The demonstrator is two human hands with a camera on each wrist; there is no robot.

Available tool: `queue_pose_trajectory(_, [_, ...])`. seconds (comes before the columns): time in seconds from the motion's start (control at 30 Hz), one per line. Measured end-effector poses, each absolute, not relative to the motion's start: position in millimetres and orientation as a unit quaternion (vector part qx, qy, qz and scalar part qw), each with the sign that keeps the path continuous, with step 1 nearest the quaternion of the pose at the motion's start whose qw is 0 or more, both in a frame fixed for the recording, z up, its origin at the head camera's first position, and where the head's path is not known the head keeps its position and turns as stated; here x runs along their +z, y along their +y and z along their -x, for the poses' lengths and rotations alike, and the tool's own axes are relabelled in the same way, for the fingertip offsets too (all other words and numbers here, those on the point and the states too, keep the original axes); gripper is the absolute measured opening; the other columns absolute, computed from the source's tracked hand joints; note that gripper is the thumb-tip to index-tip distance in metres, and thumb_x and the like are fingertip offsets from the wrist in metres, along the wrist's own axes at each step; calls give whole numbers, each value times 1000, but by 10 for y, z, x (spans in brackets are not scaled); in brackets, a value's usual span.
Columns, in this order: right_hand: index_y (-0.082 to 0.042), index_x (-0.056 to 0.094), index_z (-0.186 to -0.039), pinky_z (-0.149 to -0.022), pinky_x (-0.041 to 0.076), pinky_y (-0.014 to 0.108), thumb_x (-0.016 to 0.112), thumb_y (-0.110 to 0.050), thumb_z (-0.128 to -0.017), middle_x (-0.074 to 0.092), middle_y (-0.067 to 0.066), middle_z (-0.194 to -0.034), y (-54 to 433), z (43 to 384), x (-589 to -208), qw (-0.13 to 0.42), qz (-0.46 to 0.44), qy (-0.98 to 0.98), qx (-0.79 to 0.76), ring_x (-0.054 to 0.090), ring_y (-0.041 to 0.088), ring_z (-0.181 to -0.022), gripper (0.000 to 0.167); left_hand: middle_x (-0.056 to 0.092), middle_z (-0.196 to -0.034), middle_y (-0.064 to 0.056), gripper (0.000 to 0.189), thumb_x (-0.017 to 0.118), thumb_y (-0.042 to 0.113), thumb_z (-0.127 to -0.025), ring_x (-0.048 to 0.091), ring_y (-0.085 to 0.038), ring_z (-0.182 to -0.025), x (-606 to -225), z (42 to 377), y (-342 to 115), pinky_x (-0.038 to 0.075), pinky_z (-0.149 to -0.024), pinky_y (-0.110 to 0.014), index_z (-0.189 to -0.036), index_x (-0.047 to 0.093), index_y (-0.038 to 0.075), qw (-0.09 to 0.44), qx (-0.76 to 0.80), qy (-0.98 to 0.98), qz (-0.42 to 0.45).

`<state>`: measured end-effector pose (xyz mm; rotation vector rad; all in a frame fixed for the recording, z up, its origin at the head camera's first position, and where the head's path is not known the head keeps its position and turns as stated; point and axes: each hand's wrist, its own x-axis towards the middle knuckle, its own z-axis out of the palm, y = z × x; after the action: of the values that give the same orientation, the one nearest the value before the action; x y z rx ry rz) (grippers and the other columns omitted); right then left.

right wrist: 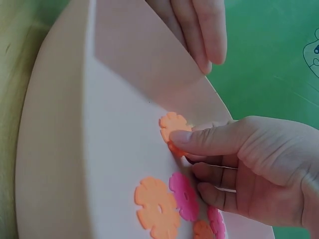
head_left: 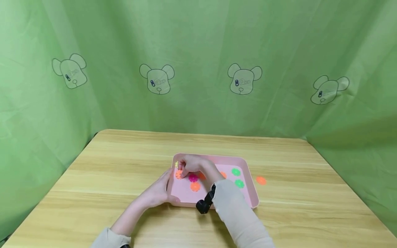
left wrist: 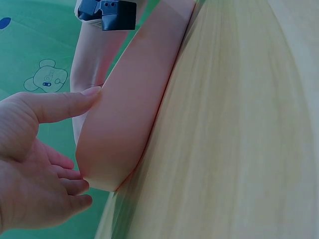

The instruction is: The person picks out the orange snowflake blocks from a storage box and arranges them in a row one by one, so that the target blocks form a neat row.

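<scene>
A shallow pink tray (head_left: 186, 196) sits on the table. My left hand (head_left: 158, 191) rests at its near left corner, its thumb (left wrist: 65, 105) touching the front rim and the other fingers spread along the left side. Inside the tray, my right hand (head_left: 191, 163) pinches an orange flower-shaped disc (right wrist: 171, 120) near the left wall, with the thumb over its face. Close by lie a magenta disc (right wrist: 184, 196) and another orange disc (right wrist: 155, 206). A yellow disc (head_left: 176, 164) shows partly behind the right fingers. The right forearm hides some of the tray.
Two green discs (head_left: 237, 177) lie at the tray's right end, with an orange one (head_left: 223, 175) beside the right forearm. Outside the tray, on the wooden table (head_left: 130, 151), lies a single orange disc (head_left: 261, 180). A green curtain (head_left: 198, 113) hangs behind.
</scene>
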<state>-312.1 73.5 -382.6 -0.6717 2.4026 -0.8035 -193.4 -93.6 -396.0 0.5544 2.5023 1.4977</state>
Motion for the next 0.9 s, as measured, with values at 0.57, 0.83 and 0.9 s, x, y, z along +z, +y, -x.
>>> queue_pose_trajectory(0.57, [-4,61,-84,-54,41,23,64,3,-80,55,2,-73,887,3152,-3818,279,228,853,-378,48,14,-61,9,17,-150,-22,107,82,11,-63,19,-35,-136,-3936,1906,-927,16,-109,-53,-145,15,-6,88,496,848,-164])
queue_pose_trajectory(0.83, [1,63,-91,-62,51,29,62,1,-83,61,5,-76,1057,3183,-3748,284,212,832,-426,61,16,-67,7,16,-150,-24,107,82,11,-63,16,-37,-137,-3935,1894,-916,15,-109,-53,-144,15,-8,96,499,849,-148])
queue_pose_trajectory(0.9, [2,62,-92,-67,55,32,60,2,-85,62,7,-79,1111,3189,-3721,288,215,823,-439,64,19,-70,8,16,-150,-25,107,82,11,-63,16,-37,-136,-3937,1896,-914,15,-109,-53,-144,15,-9,95,498,849,-148])
